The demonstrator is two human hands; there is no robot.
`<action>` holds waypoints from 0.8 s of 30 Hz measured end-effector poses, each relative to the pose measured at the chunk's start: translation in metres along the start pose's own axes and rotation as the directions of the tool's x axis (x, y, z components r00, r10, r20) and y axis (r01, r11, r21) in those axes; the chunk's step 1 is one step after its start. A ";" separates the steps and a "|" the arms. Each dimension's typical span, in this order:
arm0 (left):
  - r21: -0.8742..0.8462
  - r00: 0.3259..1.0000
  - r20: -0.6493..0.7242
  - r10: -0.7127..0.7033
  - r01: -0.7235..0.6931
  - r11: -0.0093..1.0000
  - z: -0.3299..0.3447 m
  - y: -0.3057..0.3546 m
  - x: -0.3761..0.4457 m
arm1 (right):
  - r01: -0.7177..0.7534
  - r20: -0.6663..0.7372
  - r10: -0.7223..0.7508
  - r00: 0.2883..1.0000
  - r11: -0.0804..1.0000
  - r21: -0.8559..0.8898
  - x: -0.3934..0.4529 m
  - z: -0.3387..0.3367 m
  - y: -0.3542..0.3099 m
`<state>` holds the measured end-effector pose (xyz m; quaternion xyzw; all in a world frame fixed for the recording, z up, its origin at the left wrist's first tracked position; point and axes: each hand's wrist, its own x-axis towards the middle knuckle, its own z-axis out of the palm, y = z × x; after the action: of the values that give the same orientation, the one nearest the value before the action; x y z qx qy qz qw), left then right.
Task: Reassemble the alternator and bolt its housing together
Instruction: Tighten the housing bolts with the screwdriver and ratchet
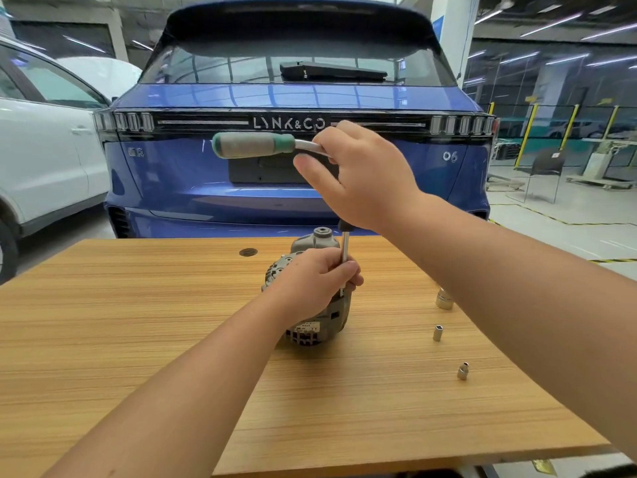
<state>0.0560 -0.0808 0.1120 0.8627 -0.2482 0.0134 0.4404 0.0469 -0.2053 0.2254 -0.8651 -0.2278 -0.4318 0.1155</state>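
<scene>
We are gripping the alternator (312,298) mid-bench (138,322) with left hand (315,279) fingers clamped; right hand (365,174) fingers are clamping the ratchet (255,145). Sockets (437,332) are lying near the right edge. Car (293,167) behind is reading "LYNK&CO", "06".

Two bare forearms in view, entering from the lower edge of the frame. No sleeve, cuff or glove visible on either arm up to the frame border. Left hand (315,281) bare: no ring, watch, strap or tape seen on the exposed knuckles and wrist. Right hand (362,177) likewise bare, thumb and back of hand exposed, wrist unadorned. Fingernails not clearly resolved. No other part of the body or clothing within the frame.
</scene>
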 end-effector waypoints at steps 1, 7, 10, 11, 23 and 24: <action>0.003 1.000 0.002 0.001 -0.001 1.000 0.000 0.000 0.000 | 0.004 -0.002 -0.004 1.000 1.000 0.024 -0.001 0.000 0.000; -0.012 1.000 -0.003 -0.001 0.001 1.000 0.001 -0.001 0.001 | -0.001 0.101 0.006 0.995 0.999 -0.054 0.005 -0.013 -0.007; -0.044 1.000 0.019 -0.019 0.020 0.999 -0.001 -0.002 0.002 | -0.064 0.270 0.125 0.955 0.972 -0.224 0.025 -0.026 -0.012; -0.056 0.999 0.032 -0.025 0.027 0.998 -0.002 -0.002 0.002 | -0.117 0.323 0.196 0.926 0.961 -0.249 0.034 -0.031 -0.015; -0.051 0.998 0.062 -0.034 0.037 0.998 -0.005 -0.003 0.007 | -0.507 0.619 0.538 0.572 -0.361 0.783 0.014 -0.010 -0.001; -0.049 0.998 0.060 -0.035 0.038 0.998 -0.004 -0.003 0.007 | -0.412 0.521 0.593 0.615 -0.322 0.852 0.010 -0.006 -0.002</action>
<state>0.0646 -0.0793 0.1143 0.8559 -0.2457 -0.0263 0.4543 0.0466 -0.2028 0.2370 -0.4916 -0.0456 -0.0999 0.8639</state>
